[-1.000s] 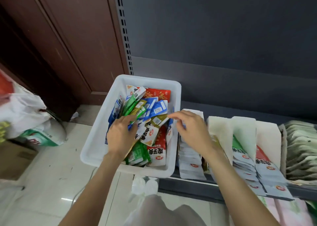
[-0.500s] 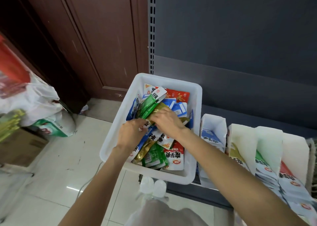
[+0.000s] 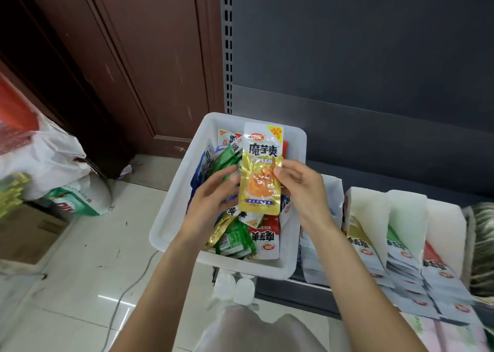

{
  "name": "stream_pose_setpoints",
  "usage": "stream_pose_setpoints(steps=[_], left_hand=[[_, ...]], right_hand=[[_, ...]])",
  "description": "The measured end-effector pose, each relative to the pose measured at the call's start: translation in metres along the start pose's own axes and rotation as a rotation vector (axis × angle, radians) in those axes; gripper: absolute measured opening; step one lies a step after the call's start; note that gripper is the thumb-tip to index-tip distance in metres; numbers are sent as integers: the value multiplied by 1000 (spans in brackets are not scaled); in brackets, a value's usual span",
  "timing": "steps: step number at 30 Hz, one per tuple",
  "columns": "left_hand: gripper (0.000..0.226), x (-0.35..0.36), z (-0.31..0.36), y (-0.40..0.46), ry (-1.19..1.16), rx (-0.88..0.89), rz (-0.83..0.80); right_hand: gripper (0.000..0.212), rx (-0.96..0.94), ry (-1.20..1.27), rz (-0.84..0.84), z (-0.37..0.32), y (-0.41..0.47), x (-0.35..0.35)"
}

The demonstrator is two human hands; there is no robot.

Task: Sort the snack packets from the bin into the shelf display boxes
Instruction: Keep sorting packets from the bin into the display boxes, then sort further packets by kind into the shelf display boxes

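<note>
A yellow snack packet (image 3: 260,168) is held upright above the white bin (image 3: 173,218), its printed front facing me. My left hand (image 3: 213,199) pinches its left edge and my right hand (image 3: 302,188) pinches its right edge. Below it the bin holds several loose packets (image 3: 235,238) in green, red, blue and gold. On the shelf to the right stand white display boxes (image 3: 369,212) with packets laid in rows: a yellow row, a green row and a red row.
The bin rests on the left end of the dark shelf (image 3: 294,290). A dark back panel (image 3: 374,70) rises behind. Left on the tiled floor sit plastic bags (image 3: 45,169) and a cardboard box (image 3: 24,234). A cable (image 3: 125,292) runs across the floor.
Both hands were digging among the packets in the bin; they have since lifted the yellow packet out and now hold it upright between them.
</note>
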State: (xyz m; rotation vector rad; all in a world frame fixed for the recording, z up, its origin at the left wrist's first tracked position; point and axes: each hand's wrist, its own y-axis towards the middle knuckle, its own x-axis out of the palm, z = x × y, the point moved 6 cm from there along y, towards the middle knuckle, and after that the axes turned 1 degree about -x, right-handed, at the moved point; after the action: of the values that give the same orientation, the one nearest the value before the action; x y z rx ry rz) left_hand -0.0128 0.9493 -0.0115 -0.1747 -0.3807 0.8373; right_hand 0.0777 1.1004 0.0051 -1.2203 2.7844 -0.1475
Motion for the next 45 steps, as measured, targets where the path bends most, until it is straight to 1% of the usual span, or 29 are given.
stream_pose_setpoints(steps=[4,9,12,15,16,17,18,20,21,23,25,26,28,30,31,33,35,38,42,45], left_hand=[[31,24,6,-9,32,49,-80],[19,43,3,-14,138,69,-95],[21,56,-3,-15,207,61,-108],[20,71,-11,-13,401,113,-143],[22,78,-13,-12,478,141,-170],[24,88,-15,-13,546,165,-208],[26,98,-17,-13,611,188,-248],[34,123,-19,-15,731,260,-312],[34,134,-20,-15,770,322,-312],[30,155,-18,-16,772,475,-251],[30,172,-19,-15,781,600,-188],[30,180,-23,-13,830,642,-183],[28,195,-40,-7,990,658,-226],[28,207,-63,-2,1243,665,-279],[28,210,-74,-1,1360,676,-295],[30,212,-89,0,1468,665,-300],[32,209,-94,0,1496,668,-272],[42,204,-95,-2,1484,722,-270],[48,198,-93,-2,1455,726,-281],[48,189,-91,-2,1420,683,-314]], right_hand=[[14,-26,54,36,1,-18,-15],[18,-108,95,105,-4,-39,-38],[28,-102,70,149,-3,-47,-56],[42,-111,67,162,-7,-53,-81],[47,-128,25,173,-11,-57,-93],[49,-154,-66,172,-16,-62,-106],[46,-178,-199,153,-21,-68,-118],[25,-192,-455,106,-25,-79,-141],[16,-194,-519,118,-24,-86,-154],[9,-195,-522,246,-21,-100,-186],[13,-192,-488,451,-18,-118,-219],[15,-202,-474,554,-16,-128,-235],[16,-213,-460,719,-12,-145,-258],[13,-200,-443,767,-5,-153,-268],[12,-188,-415,760,0,-153,-267],[13,-197,-416,736,10,-148,-258],[15,-276,-624,720,14,-137,-239],[8,-376,-919,640,27,-113,-202],[10,-473,-1258,436,49,-89,-167],[10,-441,-1397,270,64,-88,-163]])
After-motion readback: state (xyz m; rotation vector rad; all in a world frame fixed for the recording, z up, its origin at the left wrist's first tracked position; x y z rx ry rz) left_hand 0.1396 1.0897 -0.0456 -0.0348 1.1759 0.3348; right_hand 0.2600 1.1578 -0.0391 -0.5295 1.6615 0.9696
